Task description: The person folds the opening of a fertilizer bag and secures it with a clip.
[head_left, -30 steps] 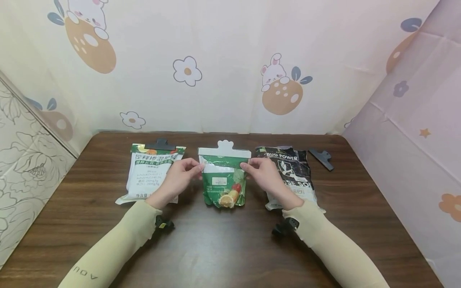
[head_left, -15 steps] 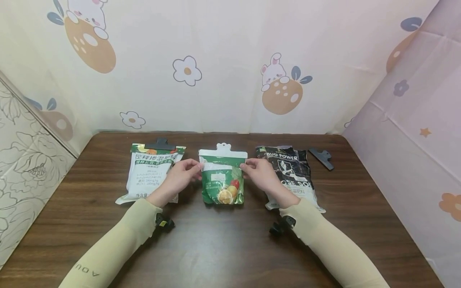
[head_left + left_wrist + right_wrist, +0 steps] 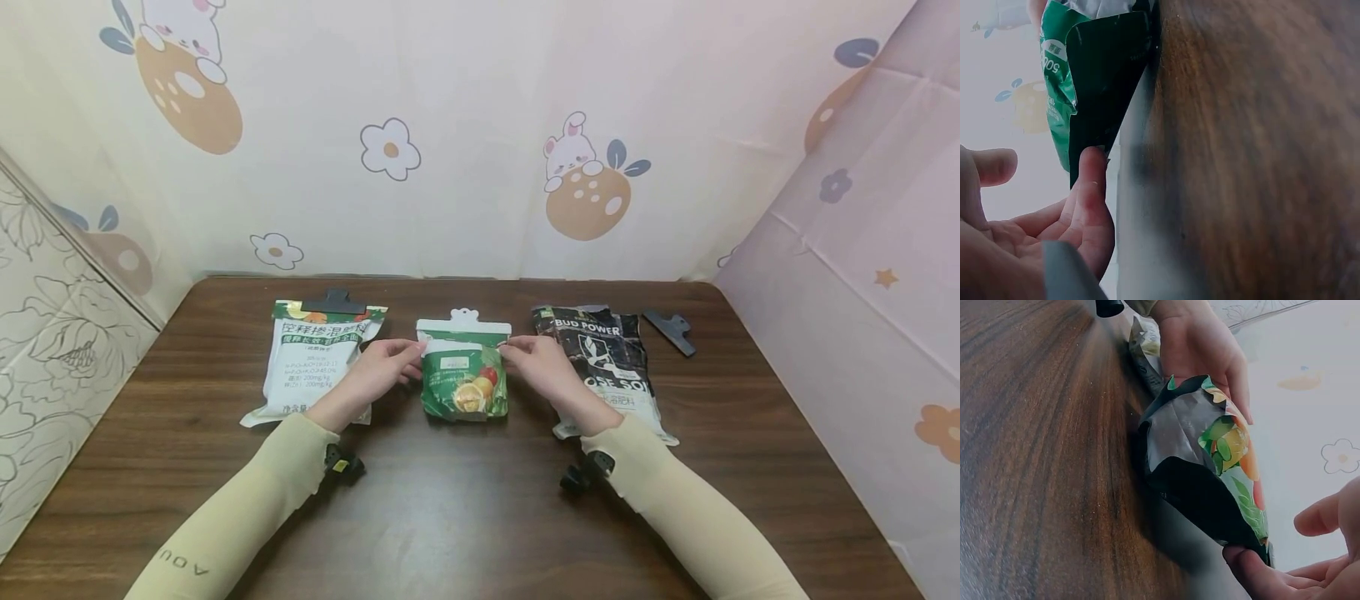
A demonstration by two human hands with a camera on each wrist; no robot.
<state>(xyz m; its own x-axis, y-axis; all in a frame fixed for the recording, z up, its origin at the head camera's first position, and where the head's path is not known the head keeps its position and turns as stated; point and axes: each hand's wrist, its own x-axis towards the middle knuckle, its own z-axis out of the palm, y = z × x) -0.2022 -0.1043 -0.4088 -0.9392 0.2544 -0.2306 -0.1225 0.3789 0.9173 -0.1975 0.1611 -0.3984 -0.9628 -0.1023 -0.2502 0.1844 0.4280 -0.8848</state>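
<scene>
Between the two hands, in the head view, is a green pouch (image 3: 450, 383) with printed fruit and a white clip (image 3: 463, 317) across its top. My left hand (image 3: 378, 371) is at the pouch's left edge; in the left wrist view a fingertip of the left hand (image 3: 1085, 219) touches the green pouch (image 3: 1107, 69), thumb held apart. My right hand (image 3: 543, 367) is at the right edge. In the right wrist view one finger of the right hand (image 3: 1329, 569) touches the pouch's (image 3: 1185, 431) edge, its thumb clear of it.
A white and green bag (image 3: 311, 358) with a dark clip (image 3: 333, 302) lies left on the brown table (image 3: 450, 517). To the right are a black and white bag (image 3: 600, 354) and a loose dark clip (image 3: 670, 332). A patterned curtain (image 3: 472, 225) hangs behind.
The pouch's clipped top has moved down in the head view and its bottom edge slightly up, so the pouch looks shorter. Both hands stay beside it with little movement.
</scene>
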